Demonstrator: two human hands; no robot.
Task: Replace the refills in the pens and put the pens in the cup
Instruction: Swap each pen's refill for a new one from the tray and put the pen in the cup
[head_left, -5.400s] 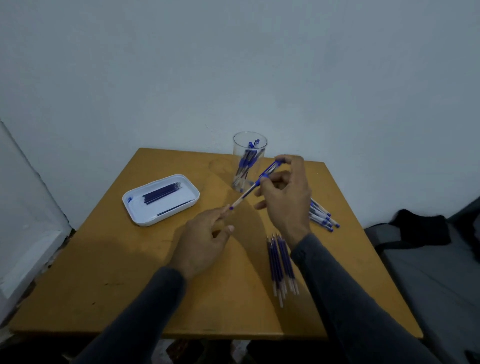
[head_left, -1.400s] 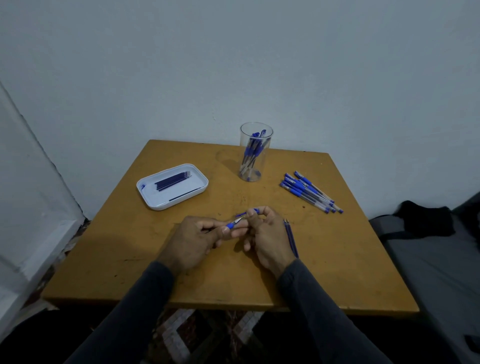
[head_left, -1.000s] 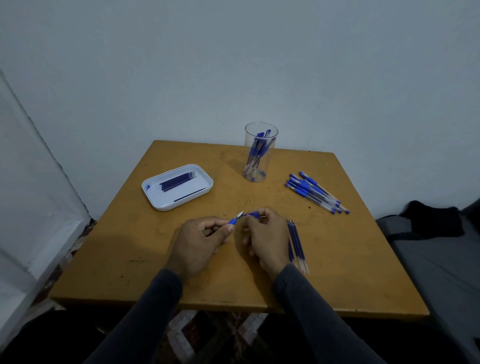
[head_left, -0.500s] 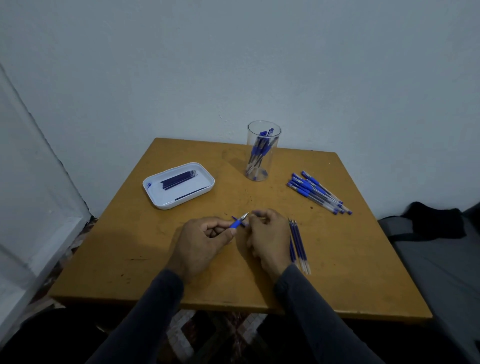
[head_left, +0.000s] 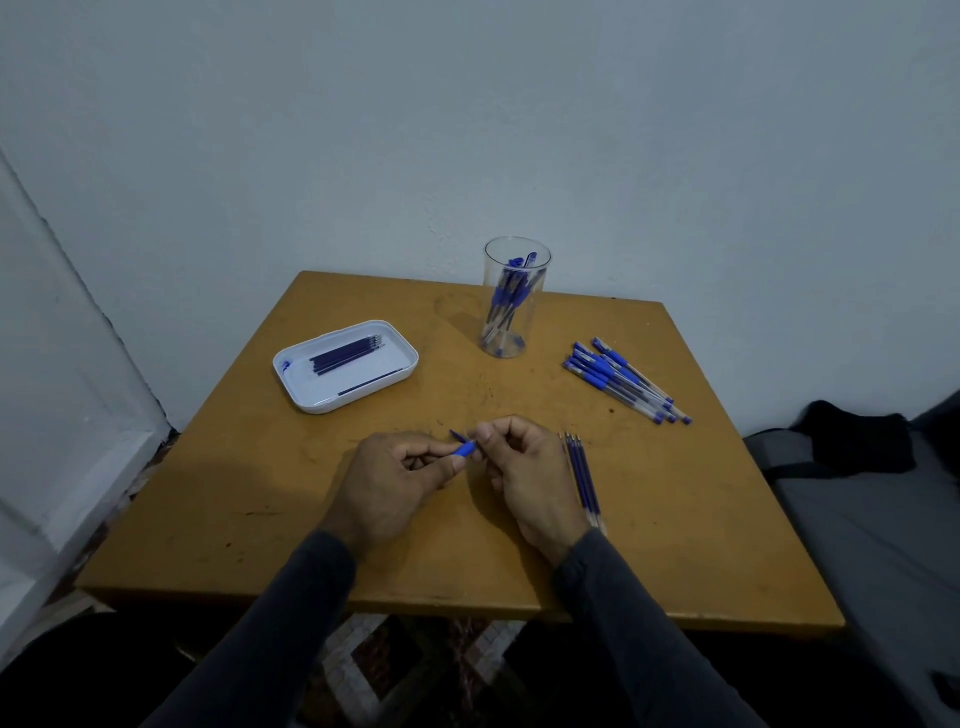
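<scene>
- We see the left hand (head_left: 387, 480) low over the middle of the worktop (head_left: 675, 519), its thumb and fingers curled round the blue grip end of a pen (head_left: 464, 449).
- The right hand (head_left: 524, 470) sits just beside it, fingers curled, its fingertips pinched together at the pen's front end; we cannot tell exactly which part they hold, since the hands hide most of the pen.
- A short dark tip pokes out up and to the left, between the two hands.
- A small bundle of refills (head_left: 584, 478) lies on the worktop just right of the right hand, partly hidden by that wrist, tips pointing away from us.
- The clear cup (head_left: 514, 299) stands upright near the far edge, with several blue pens leaning inside it.
- A loose heap of pens (head_left: 626, 379) lies to the right of the cup, well apart from the hands.
- A white tray (head_left: 306, 395) sits at the far left, holding a cluster of dark refills and one more lying alone near its front rim.
- Both arms wear dark sleeves (head_left: 618, 613).
- Right of the worktop we see a grey surface with a black cloth (head_left: 857, 441) on it.
</scene>
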